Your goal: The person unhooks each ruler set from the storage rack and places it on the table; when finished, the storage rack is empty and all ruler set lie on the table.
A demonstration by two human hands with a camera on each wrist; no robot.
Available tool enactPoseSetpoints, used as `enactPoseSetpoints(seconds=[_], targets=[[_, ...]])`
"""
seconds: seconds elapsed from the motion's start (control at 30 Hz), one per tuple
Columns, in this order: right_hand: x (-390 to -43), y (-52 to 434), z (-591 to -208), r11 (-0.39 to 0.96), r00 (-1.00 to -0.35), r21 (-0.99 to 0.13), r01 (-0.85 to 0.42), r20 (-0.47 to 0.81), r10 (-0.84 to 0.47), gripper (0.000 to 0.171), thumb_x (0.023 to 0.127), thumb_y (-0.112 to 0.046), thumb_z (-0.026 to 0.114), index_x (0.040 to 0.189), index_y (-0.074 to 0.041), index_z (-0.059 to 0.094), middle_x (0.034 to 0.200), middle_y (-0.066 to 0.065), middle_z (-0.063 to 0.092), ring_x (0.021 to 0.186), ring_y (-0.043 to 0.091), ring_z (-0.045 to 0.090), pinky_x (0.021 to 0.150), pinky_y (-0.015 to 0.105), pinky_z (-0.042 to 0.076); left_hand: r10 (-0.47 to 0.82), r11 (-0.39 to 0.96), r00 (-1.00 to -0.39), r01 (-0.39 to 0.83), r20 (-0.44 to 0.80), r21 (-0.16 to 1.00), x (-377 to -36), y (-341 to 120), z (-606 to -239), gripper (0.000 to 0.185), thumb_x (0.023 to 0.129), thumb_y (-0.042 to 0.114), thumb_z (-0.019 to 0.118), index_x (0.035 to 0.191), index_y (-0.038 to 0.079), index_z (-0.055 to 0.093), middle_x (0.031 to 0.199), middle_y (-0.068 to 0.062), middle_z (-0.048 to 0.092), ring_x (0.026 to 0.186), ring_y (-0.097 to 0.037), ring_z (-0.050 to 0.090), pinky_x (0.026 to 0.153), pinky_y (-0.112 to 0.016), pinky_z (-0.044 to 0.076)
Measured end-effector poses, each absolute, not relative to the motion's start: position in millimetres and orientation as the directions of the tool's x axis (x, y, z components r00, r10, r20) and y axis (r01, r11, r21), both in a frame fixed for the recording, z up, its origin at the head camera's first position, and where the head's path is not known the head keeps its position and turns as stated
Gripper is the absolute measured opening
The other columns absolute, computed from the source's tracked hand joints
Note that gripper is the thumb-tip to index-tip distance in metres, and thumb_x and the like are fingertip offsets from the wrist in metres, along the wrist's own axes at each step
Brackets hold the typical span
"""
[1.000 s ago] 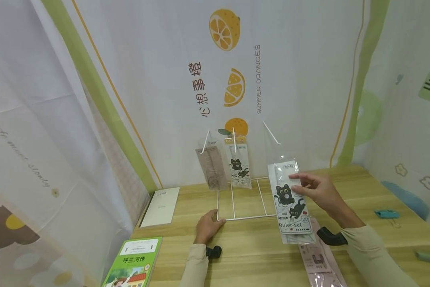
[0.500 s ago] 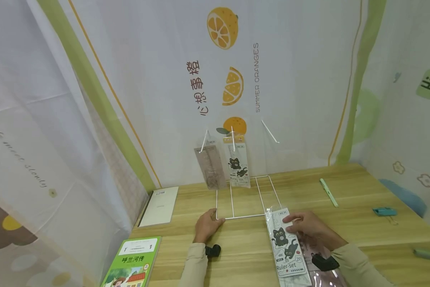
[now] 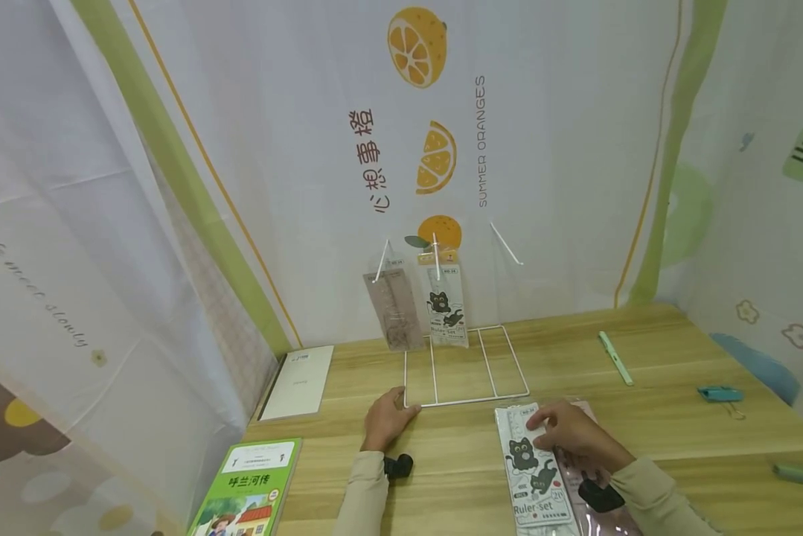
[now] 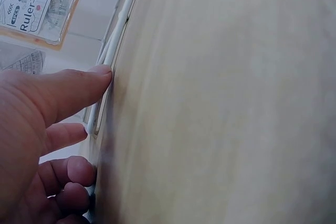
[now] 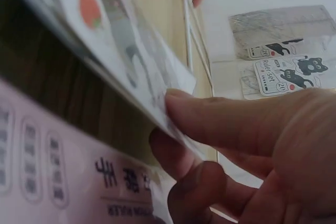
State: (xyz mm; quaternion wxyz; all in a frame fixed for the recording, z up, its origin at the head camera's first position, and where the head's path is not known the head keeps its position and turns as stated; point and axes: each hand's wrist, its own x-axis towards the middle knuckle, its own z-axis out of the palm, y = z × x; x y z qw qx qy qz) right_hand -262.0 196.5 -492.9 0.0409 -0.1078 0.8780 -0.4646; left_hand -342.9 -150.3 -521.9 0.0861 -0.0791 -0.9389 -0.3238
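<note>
Currently the ruler pack (image 3: 535,476) is low over the bench (image 3: 455,461), right of centre, nearer the person than the rack (image 3: 467,401). The right hand (image 3: 571,432) pinches its right edge near the upper end, thumb on the printed face, fingertips underneath. In the right wrist view a gap separates it from the pink pack (image 5: 79,166) beside and beneath; whether its near end touches the bench, I cannot tell.

To handle it well, I would keep the pinch light so the card does not buckle, tilt it gently, and avoid dragging the pink pack along. The left hand (image 3: 386,420) holds the rack's near left corner between thumb and forefinger; steady pressure there should stop the frame rocking.

The ruler pack's long axis runs away from the person, its far end leaning slightly left. Its "NO-34" end points toward the rack, its title end toward the person, cats facing up.

Beyond, a grey pack (image 3: 396,313) and a cat pack (image 3: 448,298) hang from hooks; the right hook (image 3: 507,244) is bare. A pen (image 3: 616,358) and clip (image 3: 720,394) lie to the right.
</note>
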Motion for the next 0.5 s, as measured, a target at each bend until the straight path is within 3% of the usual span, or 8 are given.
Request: enactPoseSetpoints(seconds=[0.17, 0.5], targets=[[-260.3, 194.6, -495.2, 0.583, -0.982, -0.804, -0.118, 0.008, -0.187, 0.026, 0.071, -0.001, 0.079, 0.097, -0.001, 0.076, 0.065, 0.004, 0.049, 0.059, 0.016, 0.047, 0.049, 0.024, 0.039, 0.094, 0.777, -0.97, 0.213, 0.225, 0.593, -342.9, -149.6, -521.3, 0.054, 0.087, 0.031, 0.078, 0.128, -0.002, 0.065, 0.125, -0.025, 0.066, 0.112, -0.047, 0.063, 0.09, -0.059, 0.051], [-257.7, 197.1, -496.1, 0.579, -0.973, -0.8, -0.156, 0.023, -0.229, 0.025, 0.075, -0.001, 0.078, 0.1, 0.003, 0.076, 0.06, 0.002, 0.052, 0.053, 0.014, 0.047, 0.045, 0.022, 0.035, 0.092, 0.786, -0.969, 0.211, 0.228, 0.581, -343.8, -149.3, -522.5, 0.054, 0.087, 0.031, 0.078, 0.128, -0.001, 0.065, 0.124, -0.025, 0.067, 0.11, -0.046, 0.064, 0.087, -0.057, 0.052]])
